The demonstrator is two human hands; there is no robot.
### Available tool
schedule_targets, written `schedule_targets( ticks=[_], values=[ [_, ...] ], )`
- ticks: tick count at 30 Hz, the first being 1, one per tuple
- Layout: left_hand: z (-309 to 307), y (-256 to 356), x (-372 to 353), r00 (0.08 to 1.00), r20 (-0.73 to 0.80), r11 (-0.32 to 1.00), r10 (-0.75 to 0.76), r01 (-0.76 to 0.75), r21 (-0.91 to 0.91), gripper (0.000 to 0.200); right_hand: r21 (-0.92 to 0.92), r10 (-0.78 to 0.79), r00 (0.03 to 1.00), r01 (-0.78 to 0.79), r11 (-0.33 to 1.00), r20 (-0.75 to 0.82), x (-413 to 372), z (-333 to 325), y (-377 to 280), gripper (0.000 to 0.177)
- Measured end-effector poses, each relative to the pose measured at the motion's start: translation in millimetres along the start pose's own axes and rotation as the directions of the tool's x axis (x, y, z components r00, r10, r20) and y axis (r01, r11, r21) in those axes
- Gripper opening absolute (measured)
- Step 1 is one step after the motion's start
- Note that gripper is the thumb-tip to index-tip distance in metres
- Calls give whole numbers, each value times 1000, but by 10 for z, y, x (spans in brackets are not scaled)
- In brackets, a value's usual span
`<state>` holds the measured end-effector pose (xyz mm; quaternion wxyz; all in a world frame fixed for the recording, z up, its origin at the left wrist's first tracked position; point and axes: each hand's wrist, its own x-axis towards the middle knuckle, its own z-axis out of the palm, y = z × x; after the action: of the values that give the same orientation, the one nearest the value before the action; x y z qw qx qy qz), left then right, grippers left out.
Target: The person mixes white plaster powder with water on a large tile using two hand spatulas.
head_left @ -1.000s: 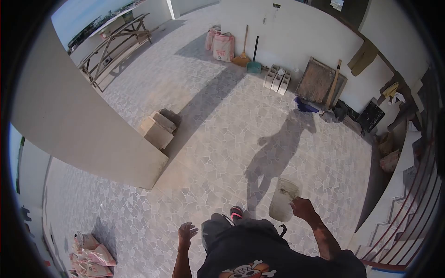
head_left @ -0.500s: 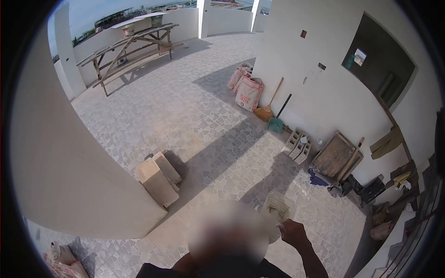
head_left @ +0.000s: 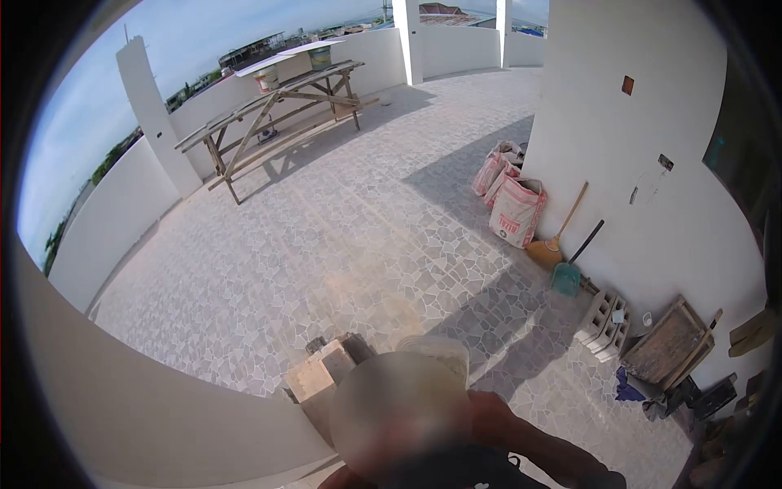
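Note:
At the bottom centre, a pale tub shows above and beside a round blurred patch. My right hand is at the tub's lower right side, with its fingers hidden by the blur, so its grip is unclear. Only a bit of my left arm shows at the bottom edge; the blur covers the area where that hand could be. Just left of the tub, pale blocks are stacked on the patterned floor beside a curved wall.
A wooden trestle carries buckets at the back left. Along the right wall are sacks, a broom, a green dustpan, hollow blocks and a wooden board.
The view has swung left and up, so the floor items sit further right. My right hand and the tub are further left in view, and the tub's grey contents are now mostly covered by the blur.

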<state>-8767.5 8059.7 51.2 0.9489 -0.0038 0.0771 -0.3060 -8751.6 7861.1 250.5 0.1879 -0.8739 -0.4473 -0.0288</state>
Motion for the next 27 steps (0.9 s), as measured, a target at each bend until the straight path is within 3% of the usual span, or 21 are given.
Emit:
schedule_targets(
  ticks=[1,2,4,6,9,11,15,19,20,21,22,24,27],
  values=[
    [77,302,265,986,-15,945,168,-156,287,63,10,-69,997,70,998,-38,345,-101,328,14],
    [174,421,291,945,-19,799,326,-265,539,63,52,-117,991,120,991,-62,587,-146,522,14],
    [550,763,613,903,50,878,426,-426,218,63,104,-229,969,238,966,-88,1191,-308,976,13],
    [915,1104,896,786,69,586,614,-513,627,66,166,-337,939,343,925,-66,1749,-452,1369,15],
    [1174,1770,1481,641,120,310,758,-516,799,66,177,-465,882,471,864,-77,2582,-531,2002,18],
    [1387,2179,1798,655,182,582,733,-743,330,63,195,-504,861,505,841,-58,3103,-587,2430,18],
    [1603,3014,2628,648,276,652,710,-753,91,51,197,-548,834,549,812,-65,4081,-616,3245,16],
    [1721,3886,3616,596,193,571,779,-803,173,50,78,-554,832,551,831,20,4969,-893,4158,17],
    [1723,4047,3799,604,134,569,786,-791,226,50,175,-527,847,510,842,69,5173,-1146,4385,20],
    [1755,4287,4059,608,96,565,788,-776,281,51,156,-535,845,524,837,33,5356,-1247,4641,18],
    [1851,4514,4313,689,-88,667,720,-721,-189,54,139,-542,840,538,831,-12,5542,-1327,4896,16],
    [2016,4891,4860,712,-36,713,702,-701,20,54,117,-524,846,533,838,-101,5878,-1458,5377,15],
    [2213,5467,5731,756,-28,755,653,-648,103,54,88,-470,864,490,867,-180,6331,-1677,6183,17]
  ],
)
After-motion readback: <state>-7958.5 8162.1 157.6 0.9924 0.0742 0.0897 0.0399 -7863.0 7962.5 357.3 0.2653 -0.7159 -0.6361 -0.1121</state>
